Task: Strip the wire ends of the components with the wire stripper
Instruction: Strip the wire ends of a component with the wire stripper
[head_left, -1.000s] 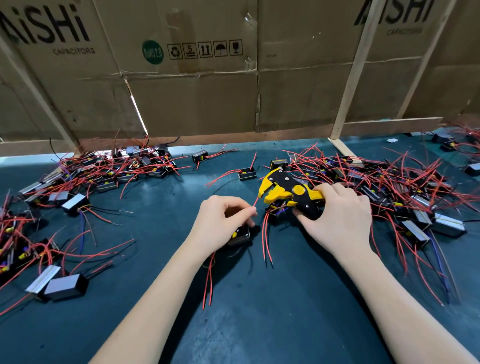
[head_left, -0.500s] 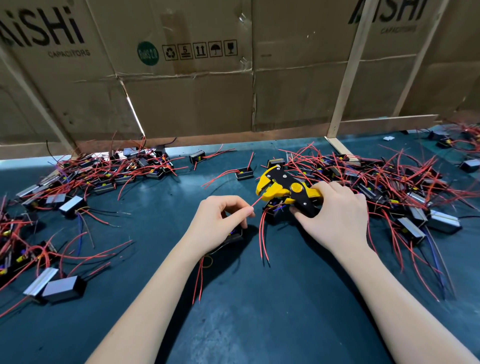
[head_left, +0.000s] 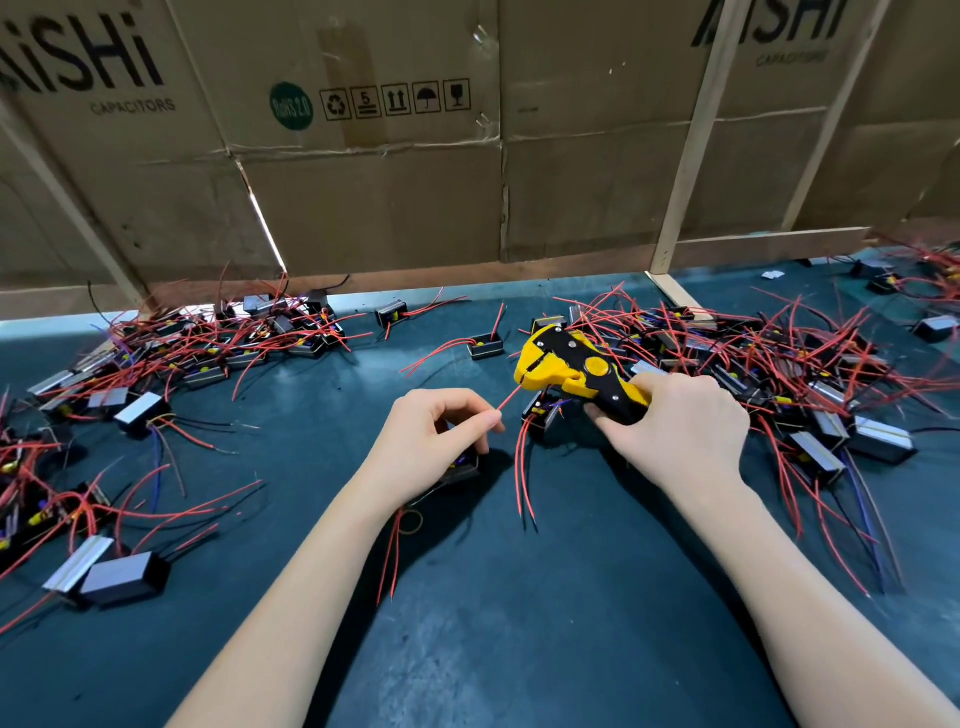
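Left hand (head_left: 441, 431): fingers curled, pinching a red wire (head_left: 510, 397) whose tip is entering the yellow head of the wire stripper (head_left: 576, 371); a black component (head_left: 464, 467) is sitting under its palm. Right hand (head_left: 680, 431): curled fast round the stripper's black handles. Piles of wired components are lying left (head_left: 208, 343) and right (head_left: 779, 364) on the green mat (head_left: 545, 623); cardboard wall (head_left: 389, 197) standing behind.

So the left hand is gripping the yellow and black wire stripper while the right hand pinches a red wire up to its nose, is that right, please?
Not quite: the hands are swapped. In the head view the right hand grips the yellow and black wire stripper, while the left hand pinches the red wire up to its nose.
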